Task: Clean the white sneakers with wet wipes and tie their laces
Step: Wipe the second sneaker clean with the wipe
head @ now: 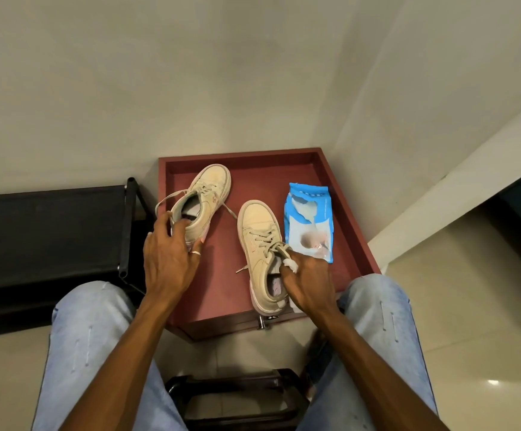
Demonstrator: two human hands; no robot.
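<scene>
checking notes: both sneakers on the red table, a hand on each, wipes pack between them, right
Not between: head view shows the wipes pack right of both, beside the right sneaker. That and the left sneaker are on the red table, right hand and left hand gripping one each.

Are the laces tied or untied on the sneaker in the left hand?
Untied: lace ends trail loose on both sides of that sneaker; no bow shows.

Light in this corner is soft, warm and fairly dim, and it makes the right-hand white lace-up sneaker look cream. One small hot glare spot sits on the glossy pale floor tiles to my right. The black fabric bench sinks into shadow. Wall lines bow outward at the frame's edges. The centre is sharp.
</scene>
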